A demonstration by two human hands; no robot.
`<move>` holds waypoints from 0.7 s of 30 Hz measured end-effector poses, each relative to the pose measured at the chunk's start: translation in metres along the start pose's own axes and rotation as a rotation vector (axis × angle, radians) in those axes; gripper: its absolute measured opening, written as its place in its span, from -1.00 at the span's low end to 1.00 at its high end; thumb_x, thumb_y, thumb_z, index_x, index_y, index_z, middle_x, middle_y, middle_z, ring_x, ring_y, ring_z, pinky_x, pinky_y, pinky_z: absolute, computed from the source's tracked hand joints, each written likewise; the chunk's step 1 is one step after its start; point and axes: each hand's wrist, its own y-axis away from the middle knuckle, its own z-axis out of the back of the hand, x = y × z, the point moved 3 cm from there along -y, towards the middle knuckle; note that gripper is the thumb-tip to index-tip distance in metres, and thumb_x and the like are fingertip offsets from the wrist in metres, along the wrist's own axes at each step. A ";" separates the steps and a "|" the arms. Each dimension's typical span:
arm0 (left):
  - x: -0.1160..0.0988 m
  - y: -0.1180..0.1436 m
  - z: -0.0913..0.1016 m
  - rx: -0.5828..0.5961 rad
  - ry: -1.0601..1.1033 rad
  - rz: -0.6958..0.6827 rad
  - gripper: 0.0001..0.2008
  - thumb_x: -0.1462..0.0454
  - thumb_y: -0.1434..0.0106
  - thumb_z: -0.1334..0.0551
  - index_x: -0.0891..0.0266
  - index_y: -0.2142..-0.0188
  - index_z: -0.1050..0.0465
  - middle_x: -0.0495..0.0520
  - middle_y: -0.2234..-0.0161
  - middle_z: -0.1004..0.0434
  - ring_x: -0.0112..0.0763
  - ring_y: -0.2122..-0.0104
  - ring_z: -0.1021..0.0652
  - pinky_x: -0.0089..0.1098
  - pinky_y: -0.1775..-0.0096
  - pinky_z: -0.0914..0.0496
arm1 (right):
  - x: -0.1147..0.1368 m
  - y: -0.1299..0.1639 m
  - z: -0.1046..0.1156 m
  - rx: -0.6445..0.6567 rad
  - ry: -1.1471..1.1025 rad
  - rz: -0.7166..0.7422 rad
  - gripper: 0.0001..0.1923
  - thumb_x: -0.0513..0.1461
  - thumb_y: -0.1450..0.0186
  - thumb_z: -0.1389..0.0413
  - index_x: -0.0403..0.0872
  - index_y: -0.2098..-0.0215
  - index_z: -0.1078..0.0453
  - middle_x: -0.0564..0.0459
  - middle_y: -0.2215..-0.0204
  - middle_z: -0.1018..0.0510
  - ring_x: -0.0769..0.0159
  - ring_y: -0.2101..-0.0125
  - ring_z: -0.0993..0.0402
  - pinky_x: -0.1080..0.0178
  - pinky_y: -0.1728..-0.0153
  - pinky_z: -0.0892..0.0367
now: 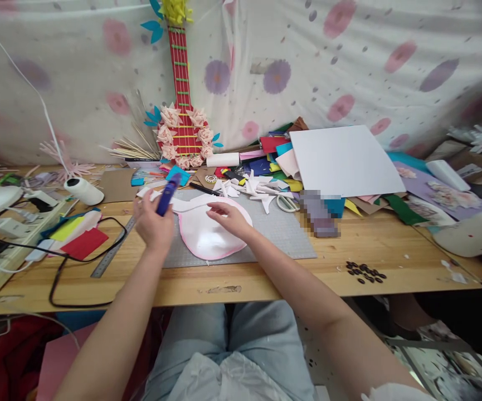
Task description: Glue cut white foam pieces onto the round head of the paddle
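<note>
My left hand [154, 220] is closed around a blue glue gun [168, 194], which is slightly blurred. Those fingers are also at one end of a narrow white strip [190, 204]. The strip runs right along the top of a rounded white panel [209, 242] edged in pink. My right hand [229, 219] reaches over the panel, fingers stretched out and loosely curved, their tips touching the strip. The panel lies flat on a grey cutting mat [285, 236].
A red paper guitar [181, 72] with pink flowers leans at the back. White scraps [261, 189], scissors [287, 204] and a white board [345, 159] lie behind and right. Dark beads [366, 272] sit front right. At left are a steel ruler [113, 248], black cable [59, 278] and power strip [19, 239].
</note>
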 end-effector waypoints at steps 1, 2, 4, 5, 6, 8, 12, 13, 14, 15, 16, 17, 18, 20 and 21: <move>-0.012 0.007 -0.011 0.014 -0.062 -0.112 -0.45 0.27 -0.09 -0.27 0.17 -0.09 -0.22 0.12 0.05 -0.50 -0.13 -0.24 -0.16 -0.08 -0.21 -0.06 | 0.002 0.000 -0.008 0.025 -0.100 -0.037 -0.55 -0.01 -0.09 -0.17 -0.01 0.08 -0.40 -0.01 0.23 -0.52 0.24 0.21 -0.42 0.14 0.08 -0.26; -0.022 0.015 -0.022 0.032 -0.102 -0.203 -0.49 0.27 -0.11 -0.25 0.14 -0.08 -0.24 0.10 0.07 -0.52 -0.15 -0.22 -0.21 -0.11 -0.20 -0.11 | 0.004 -0.001 -0.016 0.051 -0.204 -0.065 -0.46 0.02 -0.08 -0.18 -0.01 0.01 -0.36 -0.01 0.20 -0.53 0.22 0.16 -0.42 0.13 0.05 -0.25; -0.037 0.032 -0.044 0.096 -0.144 -0.326 -0.53 0.26 -0.16 -0.20 0.11 -0.08 -0.25 0.07 0.11 -0.55 -0.20 -0.13 -0.35 -0.17 -0.18 -0.17 | 0.006 -0.002 -0.023 0.016 -0.399 -0.084 -0.40 0.05 -0.07 -0.18 -0.01 -0.02 -0.32 0.00 0.16 -0.53 0.20 0.09 -0.40 0.14 0.01 -0.24; -0.042 0.039 -0.053 0.121 -0.159 -0.360 -0.55 0.27 -0.18 -0.18 0.11 -0.08 -0.25 0.07 0.14 -0.57 -0.21 -0.10 -0.40 -0.18 -0.17 -0.19 | 0.005 -0.003 -0.023 -0.025 -0.469 -0.088 -0.42 0.06 -0.08 -0.18 -0.02 0.00 -0.33 0.02 0.16 -0.53 0.21 0.07 -0.40 0.15 -0.01 -0.23; -0.046 0.046 -0.061 0.155 -0.173 -0.387 -0.55 0.28 -0.18 -0.17 0.12 -0.09 -0.25 0.07 0.15 -0.58 -0.21 -0.06 -0.43 -0.18 -0.17 -0.19 | 0.002 -0.003 -0.022 -0.069 -0.519 -0.092 -0.46 0.06 -0.08 -0.18 -0.03 0.05 -0.36 0.02 0.17 -0.53 0.22 0.06 -0.39 0.16 -0.02 -0.22; -0.052 0.057 -0.072 0.223 -0.185 -0.440 -0.52 0.30 -0.18 -0.16 0.16 -0.11 -0.22 0.08 0.17 -0.59 -0.24 0.04 -0.51 -0.18 -0.20 -0.14 | -0.006 -0.004 -0.013 -0.130 -0.578 -0.113 -0.55 0.04 -0.09 -0.17 -0.05 0.16 -0.40 0.04 0.22 -0.55 0.24 0.09 -0.41 0.18 -0.03 -0.23; -0.058 0.070 -0.078 0.358 -0.129 -0.583 -0.52 0.31 -0.17 -0.17 0.24 -0.11 -0.21 0.11 0.11 -0.56 -0.29 0.13 -0.54 -0.18 -0.20 -0.12 | -0.020 -0.002 0.013 -0.084 -0.710 -0.177 -0.65 -0.11 -0.05 -0.23 -0.03 0.20 -0.37 0.08 0.36 -0.56 0.25 0.22 -0.48 0.15 0.07 -0.31; -0.057 0.071 -0.078 0.387 -0.105 -0.605 -0.57 0.30 -0.19 -0.17 0.24 -0.07 -0.26 0.11 0.11 -0.55 -0.30 0.13 -0.54 -0.20 -0.16 -0.18 | -0.022 0.000 0.022 -0.064 -0.742 -0.174 -0.65 -0.16 -0.04 -0.23 -0.02 0.19 -0.36 0.09 0.38 -0.56 0.26 0.26 -0.49 0.15 0.11 -0.33; -0.055 0.070 -0.076 0.415 -0.094 -0.607 -0.64 0.28 -0.21 -0.15 0.23 -0.02 -0.31 0.10 0.14 -0.56 -0.30 0.14 -0.54 -0.23 -0.10 -0.25 | -0.022 0.002 0.032 -0.062 -0.768 -0.155 -0.66 -0.20 -0.04 -0.21 -0.02 0.20 -0.35 0.09 0.38 -0.56 0.28 0.30 -0.49 0.15 0.14 -0.34; -0.052 0.067 -0.074 0.440 -0.105 -0.589 -0.71 0.27 -0.23 -0.13 0.22 0.04 -0.36 0.08 0.20 -0.57 -0.31 0.18 -0.54 -0.26 -0.01 -0.32 | -0.022 0.004 0.042 -0.063 -0.788 -0.149 -0.68 -0.24 -0.04 -0.19 -0.03 0.21 -0.35 0.09 0.39 -0.56 0.31 0.35 -0.49 0.17 0.17 -0.35; -0.049 0.062 -0.072 0.461 -0.141 -0.551 -0.76 0.25 -0.26 -0.10 0.21 0.11 -0.40 0.07 0.29 -0.58 -0.30 0.23 -0.55 -0.28 0.07 -0.36 | -0.023 0.007 0.051 -0.067 -0.804 -0.153 -0.69 -0.27 -0.02 -0.16 -0.03 0.22 -0.35 0.10 0.42 -0.55 0.35 0.41 -0.48 0.20 0.22 -0.36; -0.044 0.054 -0.070 0.481 -0.199 -0.498 -0.77 0.22 -0.28 -0.07 0.21 0.15 -0.43 0.06 0.37 -0.57 -0.29 0.28 -0.55 -0.29 0.15 -0.38 | -0.023 0.010 0.060 -0.076 -0.822 -0.154 -0.69 -0.31 -0.01 -0.14 -0.05 0.24 -0.35 0.12 0.45 -0.54 0.40 0.50 -0.43 0.23 0.27 -0.36; -0.038 0.045 -0.067 0.498 -0.271 -0.445 -0.76 0.21 -0.29 -0.05 0.21 0.17 -0.44 0.06 0.43 -0.54 -0.27 0.32 -0.55 -0.28 0.19 -0.38 | -0.024 0.013 0.068 -0.082 -0.851 -0.158 -0.70 -0.33 0.00 -0.11 -0.06 0.26 -0.35 0.14 0.50 -0.50 0.47 0.59 -0.34 0.28 0.34 -0.35; -0.026 0.022 -0.061 0.526 -0.394 -0.375 -0.71 0.25 -0.30 -0.02 0.22 0.08 -0.41 0.08 0.38 -0.54 -0.23 0.27 -0.54 -0.27 0.18 -0.38 | -0.027 0.018 0.080 -0.088 -0.906 -0.179 -0.75 -0.35 0.00 -0.09 -0.06 0.31 -0.34 0.21 0.61 -0.40 0.55 0.70 -0.16 0.35 0.46 -0.30; -0.020 0.010 -0.058 0.539 -0.434 -0.385 -0.67 0.31 -0.26 -0.04 0.23 -0.01 -0.36 0.11 0.28 -0.55 -0.22 0.19 -0.53 -0.27 0.12 -0.37 | -0.029 0.021 0.085 -0.093 -0.933 -0.187 -0.78 -0.35 -0.01 -0.08 -0.07 0.34 -0.33 0.24 0.64 -0.34 0.58 0.73 -0.08 0.38 0.51 -0.26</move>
